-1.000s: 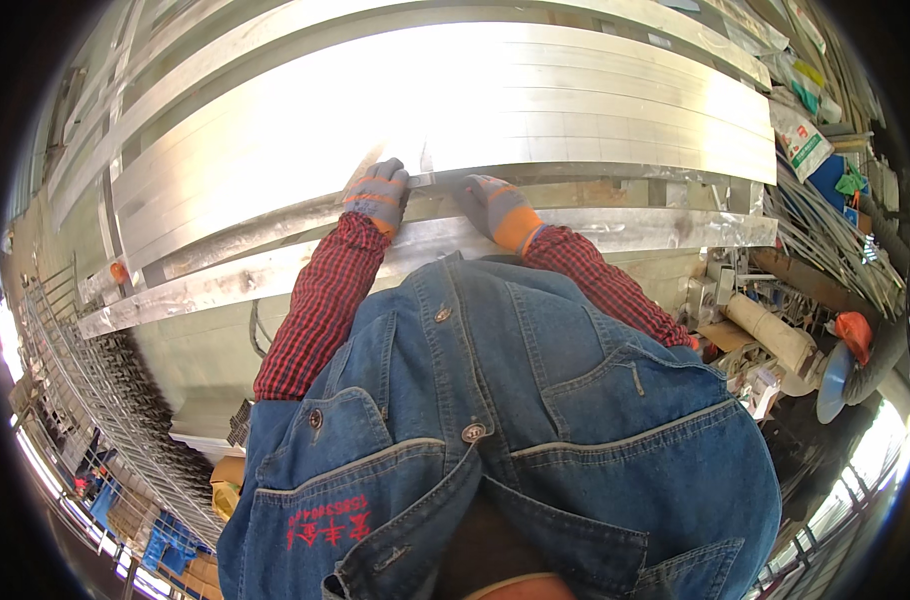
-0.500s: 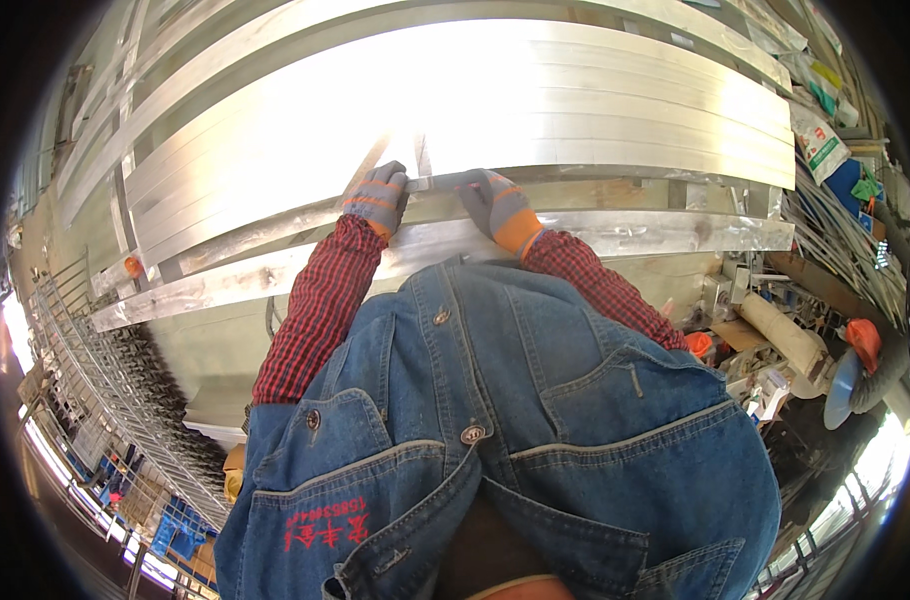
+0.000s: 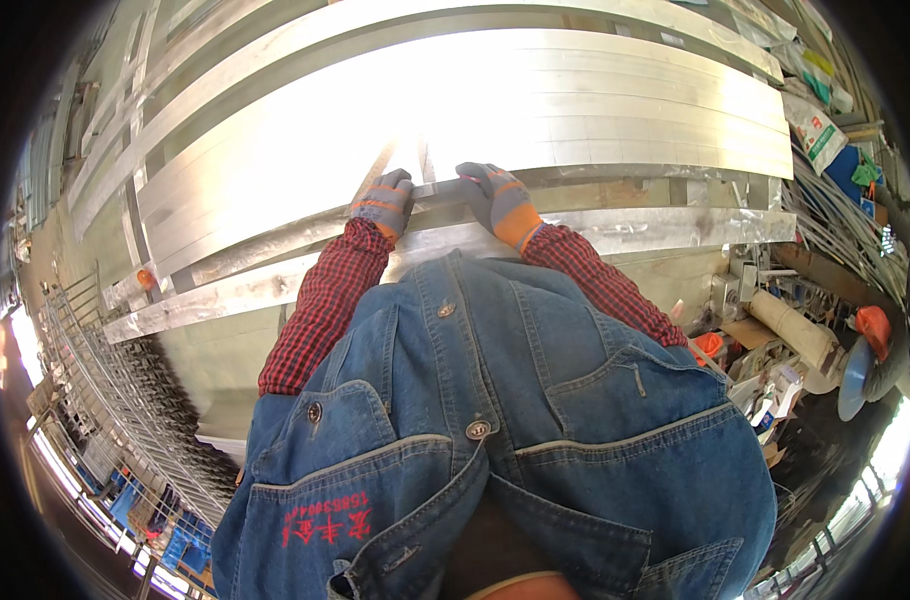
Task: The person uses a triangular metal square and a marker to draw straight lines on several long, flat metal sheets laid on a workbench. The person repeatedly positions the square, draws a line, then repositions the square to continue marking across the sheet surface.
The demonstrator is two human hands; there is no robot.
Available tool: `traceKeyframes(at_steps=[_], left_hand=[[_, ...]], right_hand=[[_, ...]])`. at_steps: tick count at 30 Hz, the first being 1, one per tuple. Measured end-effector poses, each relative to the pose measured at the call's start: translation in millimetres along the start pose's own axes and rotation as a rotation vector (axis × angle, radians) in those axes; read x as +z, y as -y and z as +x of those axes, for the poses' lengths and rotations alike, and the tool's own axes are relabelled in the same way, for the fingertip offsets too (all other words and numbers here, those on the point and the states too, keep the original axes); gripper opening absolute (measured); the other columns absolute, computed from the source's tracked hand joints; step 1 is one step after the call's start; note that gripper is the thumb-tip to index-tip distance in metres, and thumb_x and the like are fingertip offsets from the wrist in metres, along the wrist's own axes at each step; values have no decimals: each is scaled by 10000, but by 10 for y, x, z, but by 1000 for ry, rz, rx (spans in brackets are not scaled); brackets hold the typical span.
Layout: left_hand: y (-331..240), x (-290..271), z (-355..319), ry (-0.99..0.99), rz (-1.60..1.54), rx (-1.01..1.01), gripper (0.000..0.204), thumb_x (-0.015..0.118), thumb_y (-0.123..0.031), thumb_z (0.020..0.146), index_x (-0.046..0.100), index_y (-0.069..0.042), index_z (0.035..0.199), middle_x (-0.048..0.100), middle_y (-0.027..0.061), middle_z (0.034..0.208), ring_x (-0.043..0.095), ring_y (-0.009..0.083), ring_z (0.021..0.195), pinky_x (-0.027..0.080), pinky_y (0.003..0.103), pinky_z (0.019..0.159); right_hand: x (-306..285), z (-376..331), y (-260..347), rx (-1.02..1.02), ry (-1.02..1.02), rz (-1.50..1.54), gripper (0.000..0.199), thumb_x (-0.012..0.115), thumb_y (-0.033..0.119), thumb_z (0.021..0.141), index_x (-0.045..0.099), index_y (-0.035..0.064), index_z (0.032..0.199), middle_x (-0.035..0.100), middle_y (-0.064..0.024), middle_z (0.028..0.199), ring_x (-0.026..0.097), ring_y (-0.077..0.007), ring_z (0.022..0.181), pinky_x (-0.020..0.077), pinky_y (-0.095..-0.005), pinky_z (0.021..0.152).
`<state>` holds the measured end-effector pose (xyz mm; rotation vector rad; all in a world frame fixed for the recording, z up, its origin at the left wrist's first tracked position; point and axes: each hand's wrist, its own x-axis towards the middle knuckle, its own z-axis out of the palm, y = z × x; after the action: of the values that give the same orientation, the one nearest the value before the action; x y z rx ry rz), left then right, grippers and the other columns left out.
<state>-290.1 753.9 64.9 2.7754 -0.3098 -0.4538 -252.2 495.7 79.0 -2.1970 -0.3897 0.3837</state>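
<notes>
My left hand, in a grey and orange glove, is closed at the near edge of a row of bright, flat metal bars. Its fingers meet one end of a short grey metal strip lying along that edge. Just to the right, my right hand, gloved alike, is closed with bent fingertips at the strip's other end. What its fingers hold, if anything, is hidden. Strong glare washes out the middle of the bars, and two narrow darker bands run away from the edge between my hands.
A film-wrapped metal beam runs across in front of my body. Metal racking stands at the left. At the right are bundled thin rods, a cardboard tube, an orange-red object and assorted clutter.
My left hand has shifted slightly right, toward the strip. The fingers of my right hand look more bent and closer to the edge. The whole view has tilted a little.
</notes>
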Motion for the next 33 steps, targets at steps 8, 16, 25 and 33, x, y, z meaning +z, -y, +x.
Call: traceKeyframes(at_steps=[8,16,25,33], left_hand=[[23,15,-1,41,14,-4,273,597,-197,1047,685,-88,1281,624,97,1448,616,357,1334,549,467,1097],[70,38,17,49,20,37,273,602,-191,1053,680,-66,1283,643,141,1418,647,387,1280,560,477,1066],[97,73,45,65,27,49,263,593,-208,1070,667,-67,1279,651,151,1371,648,389,1264,562,489,1053],[106,68,54,76,40,54,271,609,-204,1057,671,-67,1283,652,151,1364,651,385,1260,562,488,1055]], right_hand=[[102,107,0,-285,-3,-269,402,616,160,1025,646,97,1421,717,-128,1330,657,-358,1240,520,-470,1079],[284,415,141,-200,31,-469,576,667,83,931,595,96,1502,669,-133,1422,631,-354,1301,518,-461,1109],[386,612,178,-144,53,-544,619,646,56,925,566,82,1537,655,-137,1444,626,-358,1317,514,-453,1132],[407,584,149,-135,78,-515,581,643,66,938,581,83,1515,661,-140,1423,628,-355,1309,513,-451,1128]])
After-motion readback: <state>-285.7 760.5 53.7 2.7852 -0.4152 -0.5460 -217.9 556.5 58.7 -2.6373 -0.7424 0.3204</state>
